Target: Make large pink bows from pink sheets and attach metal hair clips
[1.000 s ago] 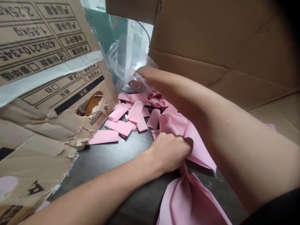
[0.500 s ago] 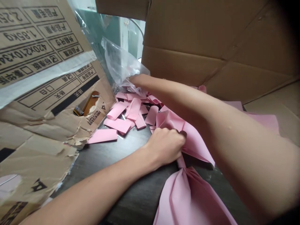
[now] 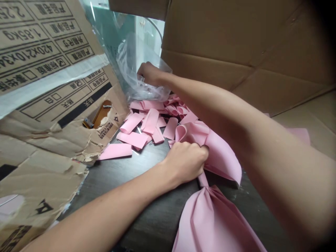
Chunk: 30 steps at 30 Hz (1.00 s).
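My left hand (image 3: 186, 161) is closed in a fist around the pinched middle of a large pink bow (image 3: 210, 217), made of stiff sheet material. One loop fans toward me and the other spreads beyond the fist. Farther off, my right hand (image 3: 151, 72) is at a clear plastic bag (image 3: 131, 84), with its fingers curled; what they hold, if anything, is hidden. Small folded pink strips (image 3: 132, 139) lie piled on the dark table (image 3: 110, 185) below the bag, with thin metal pieces among them.
A torn, printed cardboard box (image 3: 78, 87) stands on the left, with a ragged hole in its side. A tall cardboard panel (image 3: 223, 38) walls off the back and right. More pink material (image 3: 299, 135) lies at the far right, beyond my right forearm.
My right hand has risen at the plastic bag, and the bag has shifted with it. My left hand stays closed on the bow, almost unmoved.
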Motion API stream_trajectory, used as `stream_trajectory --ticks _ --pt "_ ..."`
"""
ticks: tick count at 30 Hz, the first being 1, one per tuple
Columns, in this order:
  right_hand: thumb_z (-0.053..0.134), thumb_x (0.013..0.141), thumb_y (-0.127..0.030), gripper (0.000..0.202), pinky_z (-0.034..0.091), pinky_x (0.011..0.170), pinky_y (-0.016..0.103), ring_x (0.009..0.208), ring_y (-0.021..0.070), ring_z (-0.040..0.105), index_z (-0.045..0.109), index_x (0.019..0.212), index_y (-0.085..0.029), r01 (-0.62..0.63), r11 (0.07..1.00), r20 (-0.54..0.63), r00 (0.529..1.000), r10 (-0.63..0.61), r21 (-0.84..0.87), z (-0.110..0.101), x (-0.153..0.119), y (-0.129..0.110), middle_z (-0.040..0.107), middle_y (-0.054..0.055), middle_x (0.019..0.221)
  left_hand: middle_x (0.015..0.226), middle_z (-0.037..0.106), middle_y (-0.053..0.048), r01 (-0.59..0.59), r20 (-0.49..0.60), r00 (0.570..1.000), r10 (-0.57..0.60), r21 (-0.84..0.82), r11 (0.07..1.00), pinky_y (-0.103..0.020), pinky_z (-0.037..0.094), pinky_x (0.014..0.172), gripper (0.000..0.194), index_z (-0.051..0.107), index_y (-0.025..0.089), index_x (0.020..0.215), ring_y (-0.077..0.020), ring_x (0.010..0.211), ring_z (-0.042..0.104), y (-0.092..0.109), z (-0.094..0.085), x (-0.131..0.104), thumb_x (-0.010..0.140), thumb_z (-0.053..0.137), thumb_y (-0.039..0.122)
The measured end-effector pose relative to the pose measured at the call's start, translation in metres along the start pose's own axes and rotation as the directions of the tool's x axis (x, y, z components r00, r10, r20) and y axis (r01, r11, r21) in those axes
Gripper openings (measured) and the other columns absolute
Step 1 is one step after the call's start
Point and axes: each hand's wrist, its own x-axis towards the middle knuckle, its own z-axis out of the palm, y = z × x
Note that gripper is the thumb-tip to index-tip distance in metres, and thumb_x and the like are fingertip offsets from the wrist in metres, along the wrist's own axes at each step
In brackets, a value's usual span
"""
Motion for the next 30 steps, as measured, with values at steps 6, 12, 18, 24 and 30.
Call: stream_trajectory --ticks 6,12,18,24,30 --pt "0.060 0.081 -0.002 0.010 0.057 0.072 0.032 0.064 0.0108 0.064 0.065 0.089 -0.002 0.082 0.993 -0.095 0.993 -0.073 0.087 -0.041 -0.005 -0.027 0.063 -0.005 0.058 0.076 0.069 -0.008 0.008 0.019 1.000 -0.008 0.018 1.000 -0.035 0.050 0.053 0.014 0.060 0.014 0.081 -0.0261 0.066 0.067 0.000 0.000 0.001 0.082 0.046 0.016" --pt "0.054 0.074 0.010 0.014 0.058 0.073 0.036 0.045 0.0053 0.058 0.064 0.076 0.001 0.057 0.974 -0.105 0.994 -0.034 0.218 -0.066 -0.041 -0.032 0.050 -0.012 0.035 0.077 0.068 -0.008 0.031 0.032 0.999 -0.032 0.046 0.998 -0.033 0.048 0.057 0.018 0.059 0.015 0.081 -0.0251 0.069 0.067 0.000 0.001 0.000 0.085 0.042 0.019" --pt "0.052 0.082 0.008 0.019 0.059 0.070 0.024 0.059 0.0041 0.062 0.060 0.080 -0.009 0.022 0.920 -0.086 0.996 0.012 0.392 -0.096 -0.105 -0.030 0.063 -0.010 0.056 0.075 0.067 -0.008 0.036 -0.005 0.999 -0.036 0.064 0.997 -0.031 0.044 0.057 0.016 0.059 0.016 0.080 -0.0238 0.069 0.066 -0.002 0.001 0.002 0.085 0.043 0.019" --pt "0.069 0.076 -0.011 0.007 0.051 0.053 0.018 0.064 0.0105 0.066 0.064 0.080 -0.009 -0.120 0.921 0.066 0.993 0.102 0.371 -0.154 -0.226 0.003 0.070 -0.001 0.069 0.068 0.067 -0.005 0.032 -0.198 0.980 -0.017 0.072 0.997 -0.027 0.043 0.058 0.021 0.062 0.016 0.076 -0.0171 0.061 0.062 -0.009 -0.016 0.007 0.087 0.045 0.023" --pt "0.072 0.069 -0.017 0.006 0.053 0.056 0.023 0.065 0.0158 0.067 0.068 0.066 -0.020 -0.578 0.816 0.246 0.789 0.563 -0.017 -0.166 -0.348 0.072 0.070 0.001 0.069 0.084 0.069 -0.006 0.477 -0.702 0.685 -0.192 0.233 0.848 -0.032 0.043 0.083 0.039 0.069 0.003 0.089 -0.0159 0.086 0.063 -0.071 -0.113 0.053 0.083 0.047 0.034"
